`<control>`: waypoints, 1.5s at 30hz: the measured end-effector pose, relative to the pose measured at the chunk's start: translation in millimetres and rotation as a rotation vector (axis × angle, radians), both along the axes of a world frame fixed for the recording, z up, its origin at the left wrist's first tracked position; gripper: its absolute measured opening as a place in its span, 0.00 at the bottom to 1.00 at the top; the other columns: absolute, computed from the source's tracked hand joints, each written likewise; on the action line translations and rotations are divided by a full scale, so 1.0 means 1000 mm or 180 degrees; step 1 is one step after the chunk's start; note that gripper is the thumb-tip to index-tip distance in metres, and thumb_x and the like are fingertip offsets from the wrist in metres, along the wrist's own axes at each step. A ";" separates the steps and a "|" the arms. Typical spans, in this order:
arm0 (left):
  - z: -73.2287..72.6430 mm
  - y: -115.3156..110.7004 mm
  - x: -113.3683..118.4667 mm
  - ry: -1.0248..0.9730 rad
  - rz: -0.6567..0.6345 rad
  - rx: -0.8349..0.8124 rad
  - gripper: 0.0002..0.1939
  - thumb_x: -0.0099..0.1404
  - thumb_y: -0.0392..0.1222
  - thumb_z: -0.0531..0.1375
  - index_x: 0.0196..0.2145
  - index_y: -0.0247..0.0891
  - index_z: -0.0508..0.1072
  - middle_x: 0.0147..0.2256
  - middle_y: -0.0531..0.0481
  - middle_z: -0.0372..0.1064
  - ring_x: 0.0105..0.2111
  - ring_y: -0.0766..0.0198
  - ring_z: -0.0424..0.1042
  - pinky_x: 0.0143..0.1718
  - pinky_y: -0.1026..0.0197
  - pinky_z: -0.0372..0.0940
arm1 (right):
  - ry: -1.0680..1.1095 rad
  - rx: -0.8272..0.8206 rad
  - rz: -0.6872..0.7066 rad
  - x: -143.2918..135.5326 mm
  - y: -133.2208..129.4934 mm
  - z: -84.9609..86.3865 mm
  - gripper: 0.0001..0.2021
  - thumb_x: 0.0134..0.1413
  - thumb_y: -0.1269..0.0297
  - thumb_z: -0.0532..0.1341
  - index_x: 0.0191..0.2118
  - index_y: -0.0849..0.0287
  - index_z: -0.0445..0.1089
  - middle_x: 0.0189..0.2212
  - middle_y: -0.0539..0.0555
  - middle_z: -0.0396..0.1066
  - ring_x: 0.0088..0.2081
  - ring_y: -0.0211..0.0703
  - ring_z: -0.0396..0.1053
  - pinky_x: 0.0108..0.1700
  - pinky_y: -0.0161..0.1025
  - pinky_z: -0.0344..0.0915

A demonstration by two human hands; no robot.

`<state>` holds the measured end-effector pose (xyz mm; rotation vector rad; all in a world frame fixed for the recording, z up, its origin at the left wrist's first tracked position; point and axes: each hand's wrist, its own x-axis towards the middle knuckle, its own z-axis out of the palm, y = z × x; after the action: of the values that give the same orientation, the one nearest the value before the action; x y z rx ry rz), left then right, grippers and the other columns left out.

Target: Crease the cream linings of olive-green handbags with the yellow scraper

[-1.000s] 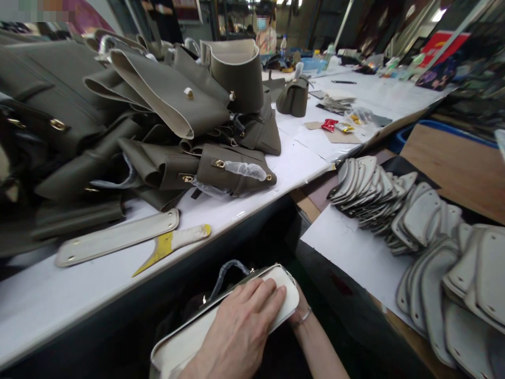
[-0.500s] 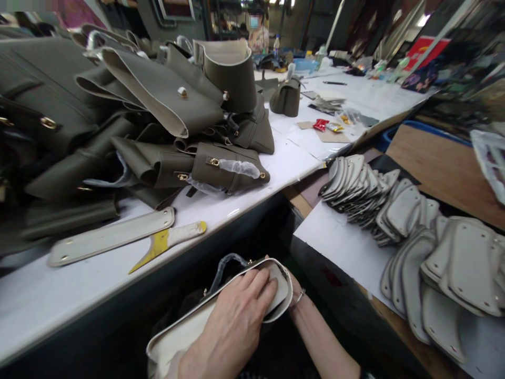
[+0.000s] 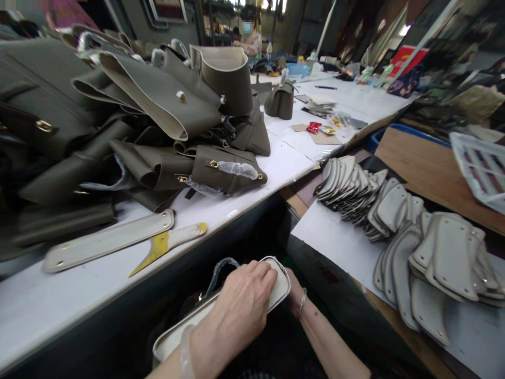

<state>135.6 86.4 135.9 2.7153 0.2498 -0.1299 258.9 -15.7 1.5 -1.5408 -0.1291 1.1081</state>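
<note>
A bag (image 3: 278,290) with a pale inner side and a plastic-wrapped handle lies low in front of me, below the table edge. My left hand (image 3: 246,300) presses over its pale panel with fingers bent together at the right end. My right hand (image 3: 294,289), with a bracelet at the wrist, is behind the bag's right end, its fingers mostly hidden. On the white table, a long pale strip (image 3: 110,239) with metal studs lies beside a yellow curved tool (image 3: 158,252) with a wrapped handle.
Dark olive bags (image 3: 158,100) are heaped on the white table (image 3: 276,195) at left. Many pale curved panels (image 3: 453,258) are stacked at right beside a brown board (image 3: 426,168). A small bag (image 3: 280,100) stands farther back. A masked person (image 3: 249,39) is at the far end.
My left hand has moved farther over the bag's right end, and its fingers are more bent. The bag's open end looks flatter. The view has shifted slightly.
</note>
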 end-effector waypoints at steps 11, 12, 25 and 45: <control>0.012 0.003 0.016 0.0039 -0.0358 -0.0008 0.07 0.67 0.35 0.54 0.37 0.37 0.72 0.43 0.46 0.72 0.41 0.56 0.68 0.44 0.52 0.66 | 0.1795 0.1174 0.0107 -0.004 -0.008 -0.002 0.25 0.53 0.37 0.62 0.38 0.57 0.74 0.34 0.53 0.74 0.42 0.47 0.71 0.46 0.42 0.66; 0.011 0.001 0.015 0.0112 -0.0416 -0.0001 0.08 0.67 0.34 0.54 0.40 0.36 0.72 0.45 0.44 0.71 0.43 0.55 0.68 0.46 0.53 0.67 | 0.1870 0.1202 0.0152 -0.004 -0.003 -0.007 0.25 0.53 0.38 0.63 0.38 0.58 0.74 0.34 0.53 0.74 0.42 0.47 0.71 0.47 0.42 0.67; -0.005 -0.003 0.006 -0.0079 -0.0274 -0.0051 0.17 0.60 0.26 0.53 0.47 0.35 0.68 0.51 0.43 0.67 0.50 0.55 0.67 0.55 0.56 0.66 | 0.2124 0.1337 0.0134 -0.004 0.006 0.020 0.22 0.49 0.43 0.68 0.35 0.60 0.74 0.34 0.54 0.74 0.40 0.45 0.70 0.48 0.40 0.65; 0.003 0.004 -0.002 -0.0321 -0.0742 0.0156 0.14 0.62 0.30 0.54 0.46 0.35 0.68 0.46 0.45 0.68 0.44 0.57 0.67 0.47 0.57 0.66 | 0.0843 0.0678 0.0214 -0.008 -0.022 0.071 0.22 0.61 0.45 0.59 0.50 0.55 0.75 0.41 0.56 0.75 0.42 0.48 0.70 0.47 0.45 0.66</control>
<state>134.1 90.2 139.1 2.7817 -0.0948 -0.0534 251.0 -38.0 72.1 -1.1974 -0.1148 1.2980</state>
